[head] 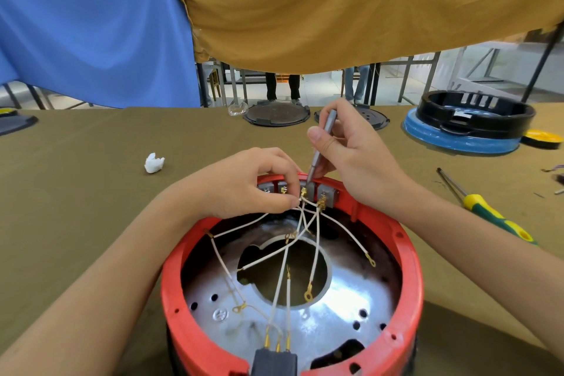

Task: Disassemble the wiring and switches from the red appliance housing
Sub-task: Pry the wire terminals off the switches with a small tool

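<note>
Red housing (409,256) sits open side up on the table (91,192), close in front of me, white wires (283,256) criss-crossing its metal floor. Switches (323,192) are seated in a row along the far rim. My left hand (244,180) pinches a brass terminal at that row, fingers (294,201) closed tight on it. My right hand (351,156) grips a slim grey tool (320,146), fingers wrapped around its shaft, tip pressed down beside that terminal. Progress, as I judge it: several ring lugs already hang loose over the centre hole, so the floor connections look undone. Left to do: switch-end connectors, the switches themselves, and the black plug block (274,362) at the near rim with three wires in it. Green-and-yellow screwdriver (488,214) lies on the table, right of the housing.
</note>
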